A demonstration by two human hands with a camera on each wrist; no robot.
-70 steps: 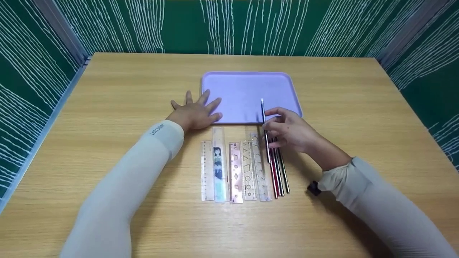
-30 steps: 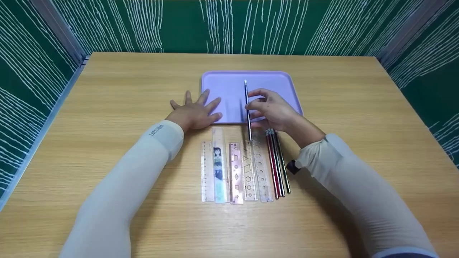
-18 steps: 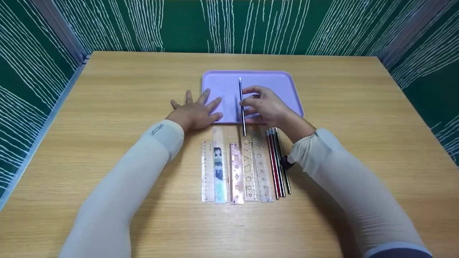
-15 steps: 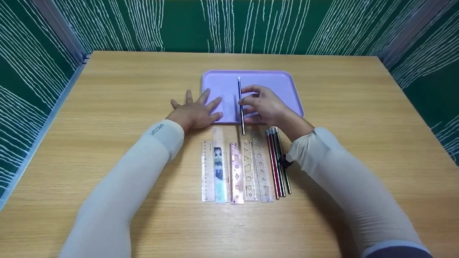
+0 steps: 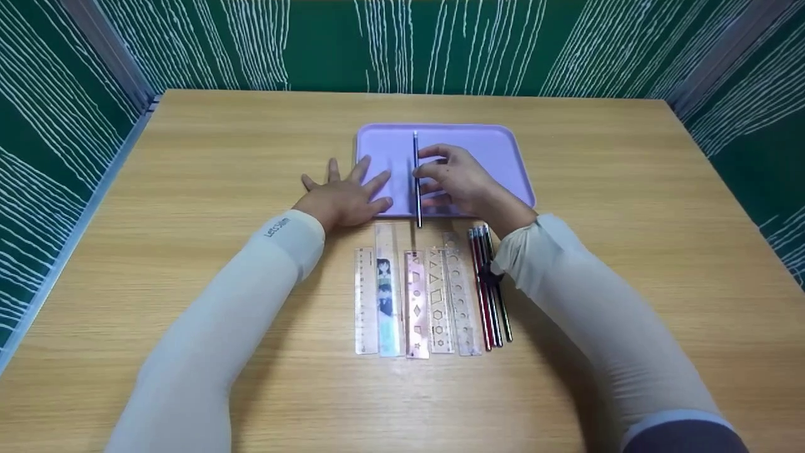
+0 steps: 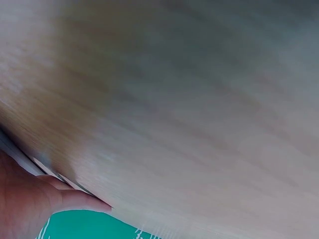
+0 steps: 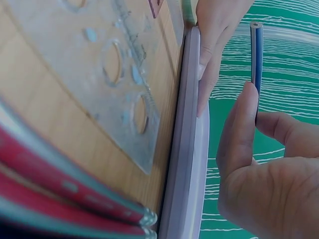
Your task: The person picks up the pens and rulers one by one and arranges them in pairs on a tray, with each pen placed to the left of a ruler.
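Back wall [image 5: 321,50]: I record green, marked with thin, wavering white streaks [image 5: 591,47]; they run in uneven clusters with plain green between.
Left wall [image 5: 38,126]: same green and white; streaks slant in my head view.
Right wall [image 5: 773,126]: matching finish.
Left post [image 5: 108,50]: grey, upright at the corner.
Right post [image 5: 720,56]: grey, opposite corner.
Rail [image 5: 76,233]: blue-grey strip along the table's left edge.
Table [image 5: 239,138]: light wood, grain running mostly side to side; far edge by the back wall, contact I cannot confirm.
Light: pale glare [image 5: 405,371] toward the near middle; soft shadows on the wood. I see no lamp.
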